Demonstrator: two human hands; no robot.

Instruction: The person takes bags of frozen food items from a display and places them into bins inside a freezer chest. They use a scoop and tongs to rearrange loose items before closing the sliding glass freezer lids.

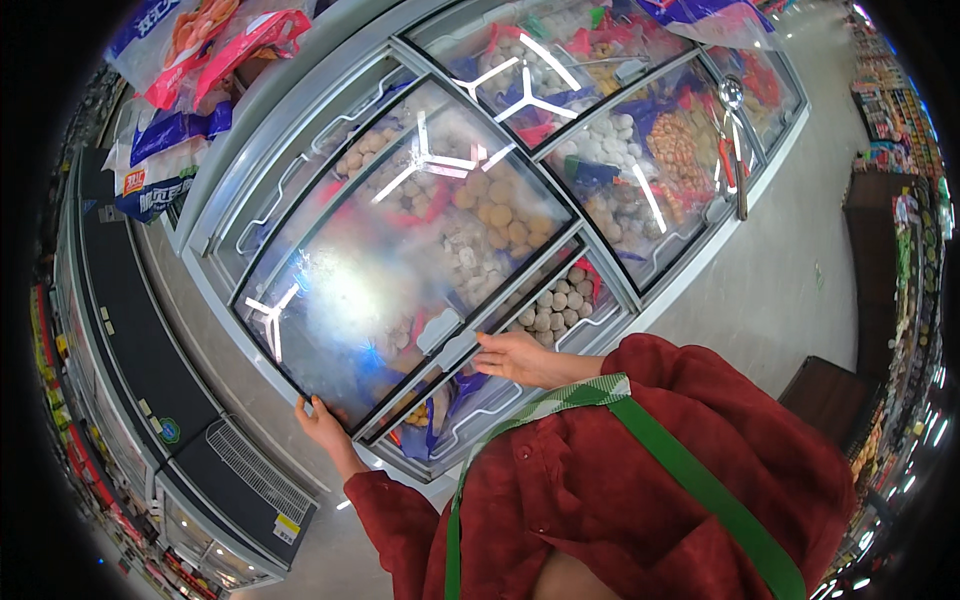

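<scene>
A chest freezer with sliding glass lids point(405, 247) stands before me, bags of frozen balls showing through the partly fogged glass. At the lid's lower left corner, my left hand point(322, 427) rests on the edge, its fingers curled over the frame. My right hand point(517, 358) touches the grey plastic handle point(459, 350) on the near lid frame, thumb and fingers apart. Greyish-brown frozen balls point(555, 307) lie in the uncovered part just beyond that hand. A white wire basket rim point(487, 412) shows below the frame.
A metal ladle point(731, 94) and red-handled tongs point(726, 161) lie on the right-hand lids. Packaged frozen food point(172, 120) stands at upper left. A dark-topped freezer point(135, 300) runs along the left, and a dark brown box point(829, 401) sits on the floor at right.
</scene>
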